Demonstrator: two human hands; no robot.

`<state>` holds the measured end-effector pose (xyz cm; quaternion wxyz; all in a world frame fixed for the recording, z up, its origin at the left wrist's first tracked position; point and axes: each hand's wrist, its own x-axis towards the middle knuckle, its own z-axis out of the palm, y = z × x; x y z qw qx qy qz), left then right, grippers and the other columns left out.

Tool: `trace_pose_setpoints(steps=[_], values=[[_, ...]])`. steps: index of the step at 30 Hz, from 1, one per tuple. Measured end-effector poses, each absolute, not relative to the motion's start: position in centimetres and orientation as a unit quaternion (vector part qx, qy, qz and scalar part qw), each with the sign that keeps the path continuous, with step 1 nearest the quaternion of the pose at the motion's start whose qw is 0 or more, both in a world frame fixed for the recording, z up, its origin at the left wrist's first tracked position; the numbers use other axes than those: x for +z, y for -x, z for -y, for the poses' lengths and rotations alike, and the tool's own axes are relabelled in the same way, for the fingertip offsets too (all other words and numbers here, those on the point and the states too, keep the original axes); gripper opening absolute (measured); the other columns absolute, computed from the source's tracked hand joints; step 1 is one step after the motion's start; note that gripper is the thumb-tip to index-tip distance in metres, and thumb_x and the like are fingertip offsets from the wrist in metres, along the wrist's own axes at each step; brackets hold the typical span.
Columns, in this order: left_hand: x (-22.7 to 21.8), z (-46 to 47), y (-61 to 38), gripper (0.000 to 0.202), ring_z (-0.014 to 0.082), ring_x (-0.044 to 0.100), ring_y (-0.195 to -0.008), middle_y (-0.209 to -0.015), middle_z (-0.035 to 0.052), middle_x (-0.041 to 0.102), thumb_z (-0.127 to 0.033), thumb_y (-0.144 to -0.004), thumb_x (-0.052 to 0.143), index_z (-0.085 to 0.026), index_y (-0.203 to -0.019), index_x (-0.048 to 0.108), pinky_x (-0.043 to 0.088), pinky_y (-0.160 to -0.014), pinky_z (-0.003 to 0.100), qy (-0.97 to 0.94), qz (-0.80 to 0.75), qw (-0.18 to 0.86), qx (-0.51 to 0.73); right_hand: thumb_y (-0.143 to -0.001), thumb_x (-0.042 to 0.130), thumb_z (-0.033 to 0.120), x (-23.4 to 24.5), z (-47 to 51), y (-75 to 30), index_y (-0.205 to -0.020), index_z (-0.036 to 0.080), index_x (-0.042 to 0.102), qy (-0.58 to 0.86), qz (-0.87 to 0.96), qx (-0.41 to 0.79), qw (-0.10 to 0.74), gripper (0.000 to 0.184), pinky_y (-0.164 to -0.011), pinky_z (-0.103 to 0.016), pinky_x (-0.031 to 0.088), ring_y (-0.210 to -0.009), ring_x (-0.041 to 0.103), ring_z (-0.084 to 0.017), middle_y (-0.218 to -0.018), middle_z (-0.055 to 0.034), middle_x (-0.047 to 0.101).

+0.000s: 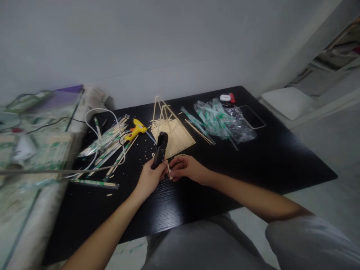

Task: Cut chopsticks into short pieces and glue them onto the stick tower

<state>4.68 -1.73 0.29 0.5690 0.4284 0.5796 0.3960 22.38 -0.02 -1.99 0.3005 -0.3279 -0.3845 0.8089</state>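
My left hand (150,178) is closed around a black hand tool (161,150), whose rounded end points away from me; its exact kind is unclear. Between my hands stands a short pale wooden stick (169,169), pinched by the fingers of my right hand (187,169). The left fingertips are close beside the stick, and I cannot tell whether they touch it. Just beyond both hands lies a flat panel of wooden sticks (180,138). A peaked stick frame (154,110) rises from its far left part.
A yellow hot glue gun (137,129) lies left of the panel, near wrapped chopsticks (104,157) and a looping white cable (94,161). To the right are green-printed plastic wrappers (212,118), a phone (251,117) and a white case (225,98). Wood scraps dot the black table (253,172).
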Motion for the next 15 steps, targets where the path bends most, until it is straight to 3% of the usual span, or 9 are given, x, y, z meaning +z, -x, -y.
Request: trace_pose_setpoints(steps=[6, 11, 15], values=[[0.2, 1.6, -3.7, 0.036, 0.0083, 0.043, -0.048, -0.061, -0.0037, 0.056, -0.051, -0.08, 0.07, -0.017, -0.078, 0.059, 0.032, -0.045, 0.022, -0.494, -0.579, 0.523, 0.383, -0.059, 0.094, 0.028, -1.9, -0.4, -22.6, -0.098, 0.015, 0.061, 0.349, 0.379, 0.797, 0.314, 0.053, -0.068, -0.029, 0.06, -0.068, 0.073, -0.016, -0.072, -0.0022, 0.076], [0.7, 1.2, -2.1, 0.026, 0.0144, 0.059, -0.075, -0.081, -0.0004, 0.065, -0.041, -0.079, 0.075, -0.019, -0.086, 0.064, 0.048, -0.073, 0.027, -0.593, -0.594, 0.377, 0.392, -0.06, 0.094, 0.028, -1.7, -1.0, -23.0, -0.1, 0.016, 0.06, 0.374, 0.37, 0.779, 0.34, 0.054, -0.069, -0.029, 0.06, -0.069, 0.073, -0.016, -0.076, -0.0027, 0.077], [0.9, 1.6, -2.1, 0.04, 0.0123, 0.055, -0.067, -0.09, -0.0001, 0.065, -0.041, -0.073, 0.082, -0.02, -0.103, 0.067, 0.047, -0.065, 0.026, -0.628, -0.552, 0.414, 0.36, -0.059, 0.094, 0.027, -2.0, -1.1, -23.1, -0.1, 0.016, 0.061, 0.38, 0.358, 0.777, 0.352, 0.054, -0.074, -0.031, 0.06, -0.07, 0.074, -0.016, -0.077, -0.0021, 0.076]])
